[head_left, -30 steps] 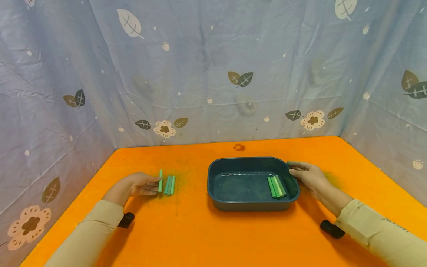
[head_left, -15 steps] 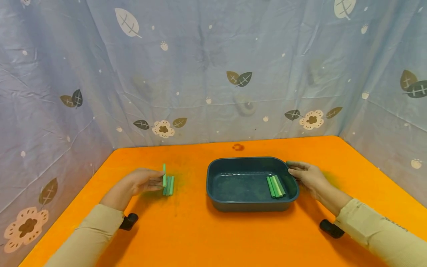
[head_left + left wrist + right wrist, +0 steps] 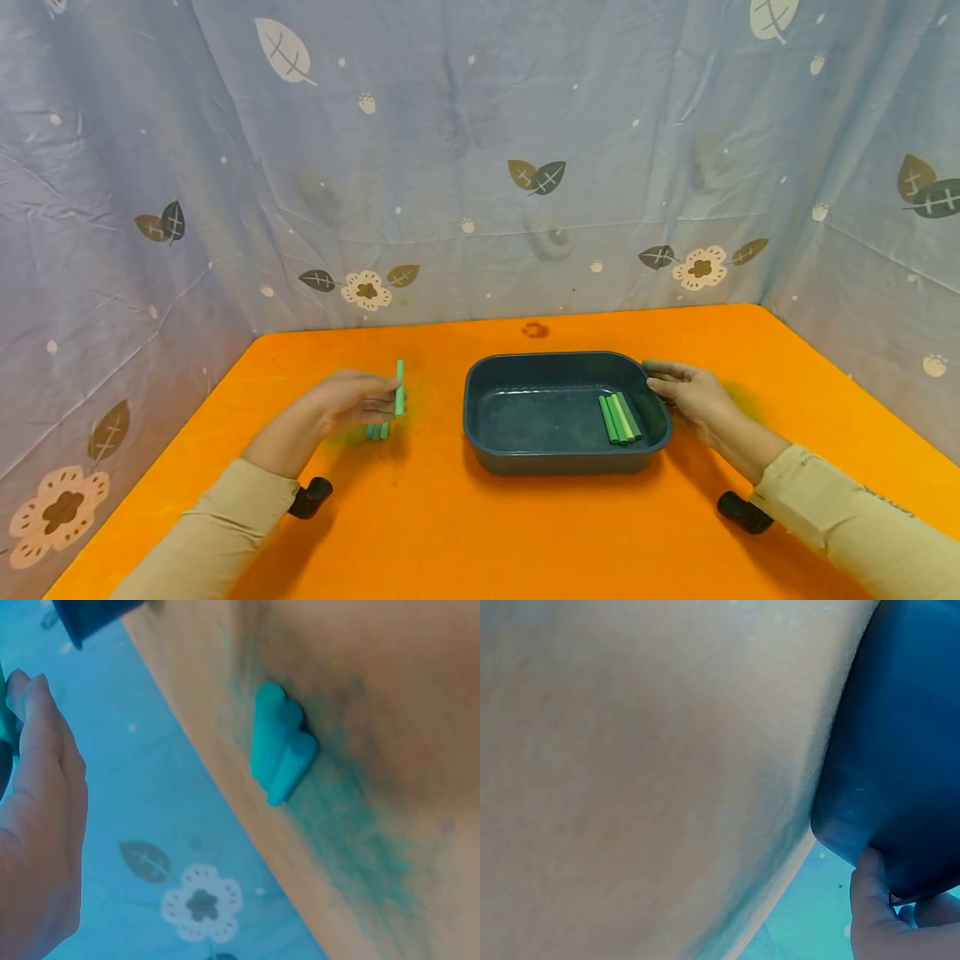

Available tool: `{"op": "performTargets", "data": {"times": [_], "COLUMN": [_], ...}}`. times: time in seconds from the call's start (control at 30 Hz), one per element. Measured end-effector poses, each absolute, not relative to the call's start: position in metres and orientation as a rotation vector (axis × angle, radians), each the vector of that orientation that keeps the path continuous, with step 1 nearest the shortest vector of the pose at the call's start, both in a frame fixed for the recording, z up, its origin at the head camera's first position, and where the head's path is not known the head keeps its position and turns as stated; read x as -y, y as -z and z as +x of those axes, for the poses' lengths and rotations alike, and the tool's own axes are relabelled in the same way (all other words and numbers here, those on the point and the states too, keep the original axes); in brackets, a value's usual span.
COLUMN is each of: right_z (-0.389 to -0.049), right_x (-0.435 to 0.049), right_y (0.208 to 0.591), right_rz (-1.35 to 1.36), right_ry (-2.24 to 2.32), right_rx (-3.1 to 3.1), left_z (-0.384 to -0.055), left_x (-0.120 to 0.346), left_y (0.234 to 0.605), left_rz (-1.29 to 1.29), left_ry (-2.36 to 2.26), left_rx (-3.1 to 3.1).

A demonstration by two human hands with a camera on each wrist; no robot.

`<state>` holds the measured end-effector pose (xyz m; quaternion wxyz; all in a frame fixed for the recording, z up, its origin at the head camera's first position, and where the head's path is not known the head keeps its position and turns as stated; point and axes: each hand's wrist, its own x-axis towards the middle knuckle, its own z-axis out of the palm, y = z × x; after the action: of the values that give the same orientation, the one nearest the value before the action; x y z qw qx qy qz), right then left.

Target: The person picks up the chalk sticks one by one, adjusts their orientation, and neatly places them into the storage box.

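A light green chalk stick (image 3: 400, 388) stands nearly upright, pinched at the fingertips of my left hand (image 3: 352, 400) above the table. Below that hand lie several green chalk sticks (image 3: 378, 432), partly hidden in the head view; the left wrist view shows these remaining sticks (image 3: 282, 742) side by side. My right hand (image 3: 696, 396) holds the right end of a dark blue-grey rectangular pan (image 3: 558, 464), thumb at the rim. In the right wrist view a finger (image 3: 870, 881) lies against the pan's outer wall (image 3: 885, 765). Several green and yellowish chalk sticks (image 3: 619, 418) lie inside at the right.
An orange tabletop (image 3: 420, 533) bears green chalk dust (image 3: 360, 855) around the left sticks. A patterned curtain (image 3: 450, 167) closes off the back and sides. Black wrist devices (image 3: 310, 497) hang under both forearms.
My left hand has lifted its chalk stick and carried it rightward, now overlapping the sticks on the table. The right hand and the pan have stayed in place.
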<state>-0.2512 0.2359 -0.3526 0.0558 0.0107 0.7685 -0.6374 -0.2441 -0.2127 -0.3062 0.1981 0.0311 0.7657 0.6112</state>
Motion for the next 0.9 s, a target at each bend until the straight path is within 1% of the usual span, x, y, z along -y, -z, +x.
{"op": "performTargets", "data": {"times": [0.27,0.5,0.9], "right_z": [-0.25,-0.248,-0.247], "right_x": [-0.235,-0.235,-0.234], "right_y": [0.351,0.35,0.35], "right_rz": [0.041,0.034,0.038], "right_ry": [1.929,1.931,1.935], "right_rx": [-2.332,-2.33,-2.326], "left_z": [-0.24,-0.242,-0.245], "left_x": [0.194,0.184,0.15], "left_y": [0.299,0.299,0.294], "left_rz": [0.126,0.168,0.146], "left_ry": [-1.669,-1.653,-1.632], "left_rx": [-2.122,-2.096,-2.101]}}
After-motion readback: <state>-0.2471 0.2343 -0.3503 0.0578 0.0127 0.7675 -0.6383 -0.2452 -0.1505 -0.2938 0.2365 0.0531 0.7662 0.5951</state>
